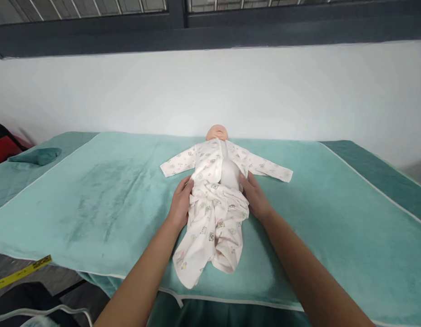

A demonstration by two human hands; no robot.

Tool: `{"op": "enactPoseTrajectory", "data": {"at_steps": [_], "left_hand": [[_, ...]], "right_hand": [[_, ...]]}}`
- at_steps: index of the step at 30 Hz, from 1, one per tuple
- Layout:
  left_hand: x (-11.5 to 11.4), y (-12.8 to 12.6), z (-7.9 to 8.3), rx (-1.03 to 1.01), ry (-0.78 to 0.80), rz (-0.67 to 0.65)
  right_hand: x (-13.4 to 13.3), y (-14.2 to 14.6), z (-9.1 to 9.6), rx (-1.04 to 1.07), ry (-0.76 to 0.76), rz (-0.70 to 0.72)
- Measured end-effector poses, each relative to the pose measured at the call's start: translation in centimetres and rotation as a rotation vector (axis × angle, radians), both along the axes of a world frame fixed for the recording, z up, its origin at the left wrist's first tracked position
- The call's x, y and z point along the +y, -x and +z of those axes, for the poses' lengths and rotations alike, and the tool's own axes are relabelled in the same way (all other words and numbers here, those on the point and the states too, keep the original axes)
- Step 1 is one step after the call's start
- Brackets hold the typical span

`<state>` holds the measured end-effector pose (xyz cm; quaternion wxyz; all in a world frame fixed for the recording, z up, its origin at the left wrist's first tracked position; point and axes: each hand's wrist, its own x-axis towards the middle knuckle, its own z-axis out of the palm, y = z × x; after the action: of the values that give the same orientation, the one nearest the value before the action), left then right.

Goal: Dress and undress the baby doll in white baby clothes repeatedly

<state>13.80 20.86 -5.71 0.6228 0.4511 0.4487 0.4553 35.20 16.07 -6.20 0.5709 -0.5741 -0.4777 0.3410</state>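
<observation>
The left hand (180, 202) and right hand (257, 197) hold the doll (230, 173) around its sides on a green blanket (315, 227).

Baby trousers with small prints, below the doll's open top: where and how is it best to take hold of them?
Probably by the gathered waist, at both sides, coming from the near edge of the teal cover. There the cloth bunches in raised folds against the doll's white torso, likely easy to pinch, while the loose trouser legs point toward that edge.
</observation>
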Motion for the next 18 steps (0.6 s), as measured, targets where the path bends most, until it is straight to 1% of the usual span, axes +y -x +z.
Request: {"op": "enactPoseTrajectory", "data": {"at_steps": [2,4,5,7,9,10,12,15,18], "left_hand": [[-1.4,1.4,-0.6,0.038,-0.021,0.038],[-2.8,2.9,-0.9,0.068,-0.051,0.041],[-3.4,3.5,-1.0,0.083,-0.06,0.031],[-4.4,4.4,-0.9,0.124,-0.057,-0.017],[-5.2,4.9,-0.4,0.188,-0.033,-0.067],[-5.5,4.8,-0.1,0.216,-0.019,-0.086],[-6.2,4.4,0.6,0.234,-0.001,-0.117],[-7.2,3.1,1.5,0.175,-0.011,-0.142],[-8.6,2.1,1.9,0.115,-0.016,-0.136]], "right_hand": [[-1.6,-0.2,-0.3,0.07,0.063,0.011],[-3.3,-0.5,-0.4,0.111,0.132,0.039],[-4.0,-0.5,-0.3,0.12,0.145,0.076],[-5.3,-0.6,-0.1,0.142,0.133,0.199],[-6.0,-0.5,0.1,0.135,0.108,0.306],[-6.1,-0.4,0.2,0.117,0.099,0.324],[-5.9,-0.3,0.3,0.07,0.085,0.291],[-5.3,0.0,0.2,0.0,0.045,0.169],[-4.9,0.2,0.1,-0.124,0.06,0.037]]}}
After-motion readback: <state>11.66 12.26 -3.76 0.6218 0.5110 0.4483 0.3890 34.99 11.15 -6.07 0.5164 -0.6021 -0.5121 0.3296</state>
